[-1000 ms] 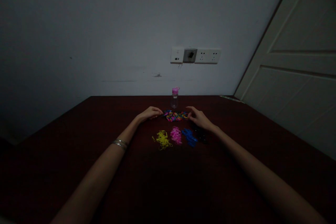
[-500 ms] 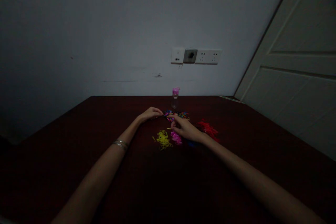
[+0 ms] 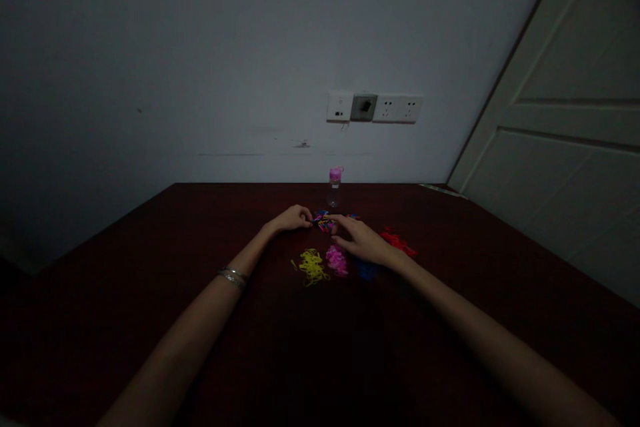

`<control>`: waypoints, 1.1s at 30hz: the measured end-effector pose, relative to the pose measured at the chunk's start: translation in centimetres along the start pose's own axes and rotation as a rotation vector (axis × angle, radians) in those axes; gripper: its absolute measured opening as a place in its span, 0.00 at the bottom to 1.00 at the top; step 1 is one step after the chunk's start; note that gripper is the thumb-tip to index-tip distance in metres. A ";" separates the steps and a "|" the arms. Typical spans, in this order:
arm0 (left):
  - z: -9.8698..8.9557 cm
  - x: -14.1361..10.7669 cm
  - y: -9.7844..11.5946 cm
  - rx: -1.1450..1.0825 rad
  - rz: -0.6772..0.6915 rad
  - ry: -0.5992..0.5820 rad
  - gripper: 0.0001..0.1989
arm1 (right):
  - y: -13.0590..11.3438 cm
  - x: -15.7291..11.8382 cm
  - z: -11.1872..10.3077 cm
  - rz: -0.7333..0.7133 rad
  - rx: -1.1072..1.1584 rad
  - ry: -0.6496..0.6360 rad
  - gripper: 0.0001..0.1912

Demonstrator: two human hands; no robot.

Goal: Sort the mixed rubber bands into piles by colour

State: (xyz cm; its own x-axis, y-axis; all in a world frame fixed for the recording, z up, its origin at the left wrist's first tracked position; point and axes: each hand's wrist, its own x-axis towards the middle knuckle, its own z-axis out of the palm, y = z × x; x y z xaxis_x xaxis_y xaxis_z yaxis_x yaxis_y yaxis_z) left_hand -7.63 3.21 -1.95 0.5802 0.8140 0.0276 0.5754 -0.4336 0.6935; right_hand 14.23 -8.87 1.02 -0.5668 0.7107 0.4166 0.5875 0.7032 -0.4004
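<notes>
A mixed pile of small coloured rubber bands (image 3: 323,220) lies on the dark red-brown table (image 3: 240,360). At the pile's left edge is my left hand (image 3: 293,218), its fingers curled together; whatever is in them is too small to make out. My right hand (image 3: 364,241) reaches over the pile from the right, fingers stretched out and thumb apart, and hides part of it. Nearer to me lie a yellow heap of bands (image 3: 313,268), a pink heap (image 3: 337,261) and a dark blue heap (image 3: 367,270), partly under my right hand. A red heap (image 3: 399,242) lies beyond my right wrist.
A clear bottle with a pink cap (image 3: 335,188) stands behind the mixed pile, close to the wall (image 3: 225,67). Sockets (image 3: 397,109) are set in the wall above it. A pale panelled door (image 3: 565,167) flanks the table on the right.
My right hand has moved slightly right, away from my left hand, and its thumb has spread from the fingers. A yellow band near its fingertips no longer shows. My left fingers have curled more.
</notes>
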 end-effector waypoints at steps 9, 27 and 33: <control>0.0 0.1 -0.3 0.025 0.011 0.005 0.10 | 6.6 -1.2 -2.7 0.217 0.027 0.132 0.22; 7.8 1.3 12.3 0.140 0.300 -0.083 0.06 | 9.9 -2.1 -3.7 0.273 -0.006 0.258 0.20; 9.1 2.5 12.0 0.133 0.351 -0.103 0.07 | 10.6 -2.4 -3.6 0.276 0.011 0.264 0.20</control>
State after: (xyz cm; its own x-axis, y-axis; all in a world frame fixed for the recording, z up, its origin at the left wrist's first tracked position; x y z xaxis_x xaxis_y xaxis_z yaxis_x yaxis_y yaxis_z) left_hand 6.03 -3.46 -0.13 0.8061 0.5669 0.1700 0.3971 -0.7311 0.5547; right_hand 23.88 -3.18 -1.23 -0.2189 0.8455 0.4870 0.6906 0.4869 -0.5348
